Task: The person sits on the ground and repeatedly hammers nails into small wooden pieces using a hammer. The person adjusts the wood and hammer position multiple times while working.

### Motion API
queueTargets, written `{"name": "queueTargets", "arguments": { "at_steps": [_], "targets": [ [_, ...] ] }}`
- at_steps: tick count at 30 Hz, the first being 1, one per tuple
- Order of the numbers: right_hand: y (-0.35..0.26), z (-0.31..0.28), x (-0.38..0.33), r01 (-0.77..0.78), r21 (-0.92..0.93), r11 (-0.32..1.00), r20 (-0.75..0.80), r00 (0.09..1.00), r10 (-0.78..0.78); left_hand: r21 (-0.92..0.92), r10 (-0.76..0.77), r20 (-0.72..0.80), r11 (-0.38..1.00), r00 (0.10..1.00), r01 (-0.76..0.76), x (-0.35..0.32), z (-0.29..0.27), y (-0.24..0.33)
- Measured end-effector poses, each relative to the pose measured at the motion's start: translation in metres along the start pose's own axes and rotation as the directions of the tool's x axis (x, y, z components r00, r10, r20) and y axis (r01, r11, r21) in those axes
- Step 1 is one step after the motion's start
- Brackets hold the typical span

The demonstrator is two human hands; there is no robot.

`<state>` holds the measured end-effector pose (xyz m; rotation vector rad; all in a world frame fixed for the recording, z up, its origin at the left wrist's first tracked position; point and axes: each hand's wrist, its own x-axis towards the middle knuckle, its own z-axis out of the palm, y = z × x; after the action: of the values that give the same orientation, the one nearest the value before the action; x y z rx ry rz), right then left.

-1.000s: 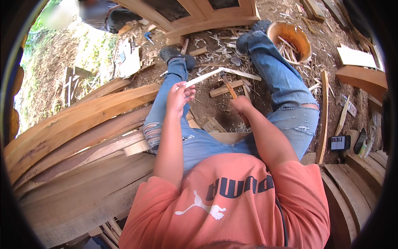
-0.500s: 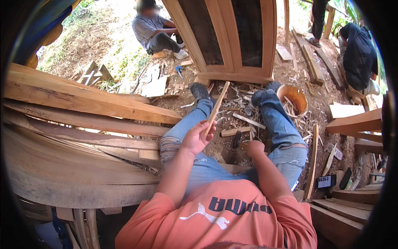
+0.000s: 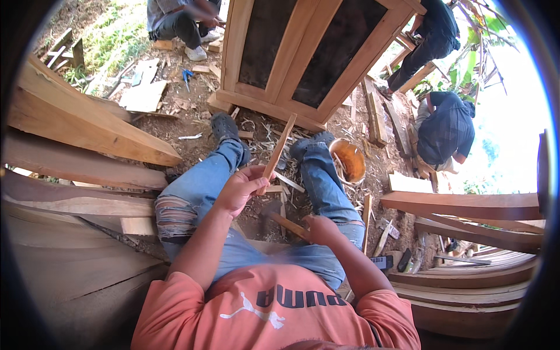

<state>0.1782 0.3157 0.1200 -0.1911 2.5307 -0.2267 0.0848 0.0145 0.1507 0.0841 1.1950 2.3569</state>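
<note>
My left hand (image 3: 240,188) is closed around the lower end of a thin wooden strip (image 3: 280,144), which slants up and away between my knees. My right hand (image 3: 322,230) grips the wooden handle of a hammer (image 3: 291,226). The hammer's dark head is slightly blurred and points left, below the strip and apart from it. Beyond the strip's far end stands a large wooden panelled frame (image 3: 280,107) with dark panels.
Thick planks (image 3: 87,131) are stacked at my left, and curved boards (image 3: 466,291) lie at my right. A bucket (image 3: 363,166) stands by my right foot. Shavings litter the ground. One person (image 3: 175,29) crouches far left; others (image 3: 446,131) are at far right.
The view has turned to the right, so the surroundings sit further left. The hammer now lies flatter, with more of its handle showing. My left hand still holds the strip.
</note>
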Motion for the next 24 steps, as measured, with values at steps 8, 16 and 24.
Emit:
{"name": "queueTargets", "arguments": {
  "at_steps": [8,16,24],
  "targets": [
    [-0.075,-0.118,0.018,0.426,0.762,0.488,-0.48,0.877,-0.016,0.197,0.094,-0.063,0.977,0.994,-0.079,-0.011,0.002,-0.011],
    [-0.124,-0.13,0.044,0.41,0.571,0.711,-0.558,0.829,-0.03,0.506,0.298,-0.099,0.836,0.949,-0.21,-0.009,-0.004,-0.01],
    [-0.127,-0.122,0.032,0.392,-0.021,0.92,-0.675,0.673,-0.302,0.584,0.584,0.006,0.657,0.812,-0.477,-0.02,-0.011,0.02]
  ]
}}
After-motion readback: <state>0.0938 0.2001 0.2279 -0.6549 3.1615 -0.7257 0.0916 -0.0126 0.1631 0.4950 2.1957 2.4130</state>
